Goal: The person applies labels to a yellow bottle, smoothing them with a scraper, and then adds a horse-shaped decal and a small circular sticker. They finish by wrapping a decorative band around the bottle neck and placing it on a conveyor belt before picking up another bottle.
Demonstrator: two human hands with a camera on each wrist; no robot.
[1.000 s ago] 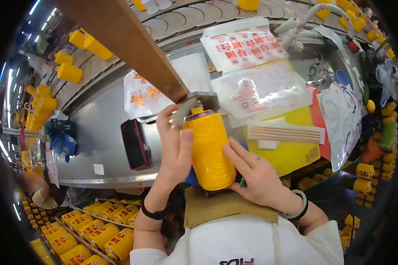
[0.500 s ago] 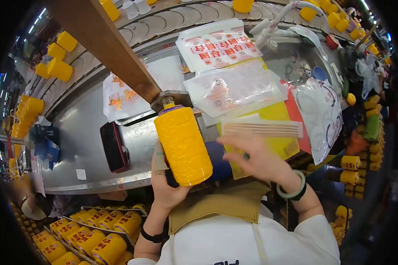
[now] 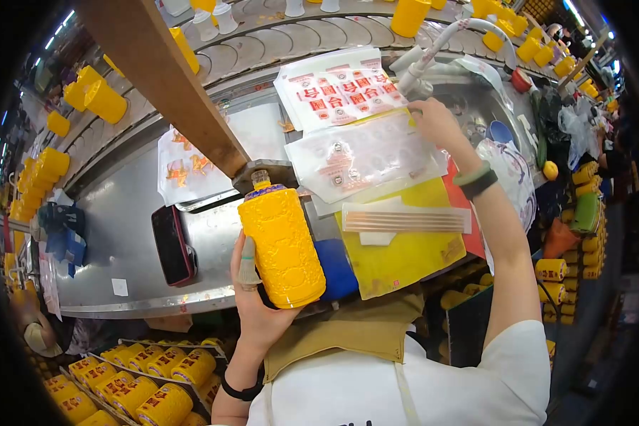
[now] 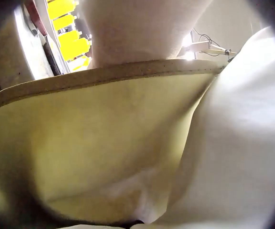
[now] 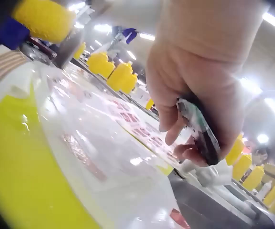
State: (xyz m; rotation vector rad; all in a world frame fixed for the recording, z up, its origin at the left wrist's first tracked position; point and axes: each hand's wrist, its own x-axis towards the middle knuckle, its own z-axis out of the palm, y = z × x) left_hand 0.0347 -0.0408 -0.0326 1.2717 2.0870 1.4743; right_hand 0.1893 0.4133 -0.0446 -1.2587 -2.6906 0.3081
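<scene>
A yellow embossed bottle (image 3: 280,248) lies tilted toward me, its neck at a metal piece (image 3: 266,172) on the end of a wooden beam. My left hand (image 3: 259,312) holds the bottle from its left side and lower end, a pale cover on one finger. Over the far sheets reaches my right hand (image 3: 437,126), fingers at the corner of a sheet of red-printed decals (image 3: 351,92). In the right wrist view, the curled fingers hold a small flat dark-and-green tool (image 5: 199,131) against the palm; its kind cannot be told. The left wrist view shows mostly apron (image 4: 108,138).
A translucent printed sheet (image 3: 366,160) overlaps a yellow sheet (image 3: 405,266) bearing a brown-striped strip (image 3: 405,219). A phone (image 3: 172,245) lies left of the bottle. Behind runs a conveyor (image 3: 291,42) with yellow bottles. Crated bottles (image 3: 163,405) stand lower left.
My right hand has left the bottle's side and stretched forward and right to the printed sheets. My left hand has moved from the bottle's neck down to its lower left side.
</scene>
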